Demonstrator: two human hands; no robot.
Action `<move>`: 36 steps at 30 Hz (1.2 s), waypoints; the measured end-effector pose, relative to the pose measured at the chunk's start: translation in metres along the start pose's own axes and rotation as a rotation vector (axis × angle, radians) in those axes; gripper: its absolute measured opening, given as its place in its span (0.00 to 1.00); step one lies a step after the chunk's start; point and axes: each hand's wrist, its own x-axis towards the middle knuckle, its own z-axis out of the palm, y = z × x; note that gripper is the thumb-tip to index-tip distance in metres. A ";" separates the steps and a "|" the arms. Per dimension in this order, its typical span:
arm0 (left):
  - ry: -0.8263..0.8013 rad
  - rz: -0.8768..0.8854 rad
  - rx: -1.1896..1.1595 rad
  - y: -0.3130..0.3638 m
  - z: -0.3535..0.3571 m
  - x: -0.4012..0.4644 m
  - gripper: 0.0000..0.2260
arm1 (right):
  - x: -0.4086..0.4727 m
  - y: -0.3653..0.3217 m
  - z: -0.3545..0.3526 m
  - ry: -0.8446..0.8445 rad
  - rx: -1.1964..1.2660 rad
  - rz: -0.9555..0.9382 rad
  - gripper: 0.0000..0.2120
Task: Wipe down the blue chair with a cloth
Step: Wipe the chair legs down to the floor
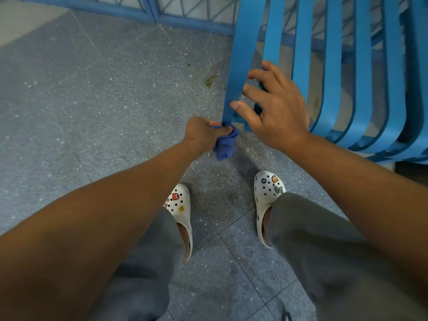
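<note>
The blue slatted chair (333, 66) fills the upper right of the head view, its curved slats running down toward me. My left hand (203, 133) grips a bunched dark-blue cloth (225, 144) and holds it against the lower end of the chair's leftmost slat. My right hand (275, 110) rests on the chair just right of that slat, with its fingers spread and lying over the slats.
The floor (92, 100) is grey speckled tile, with a brownish stain (210, 79) left of the chair. A blue metal railing (148, 10) runs along the top. My feet in white clogs (268, 195) stand below the chair.
</note>
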 end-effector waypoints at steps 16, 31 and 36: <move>0.009 -0.217 -0.253 -0.022 -0.011 0.011 0.08 | 0.001 -0.001 0.001 0.018 0.005 -0.010 0.21; -0.171 -0.315 -0.473 -0.009 -0.013 0.014 0.09 | 0.000 -0.001 0.000 0.013 -0.008 -0.014 0.21; -0.197 -0.232 -0.430 -0.018 0.003 0.016 0.13 | 0.001 -0.002 -0.001 0.006 -0.006 -0.011 0.21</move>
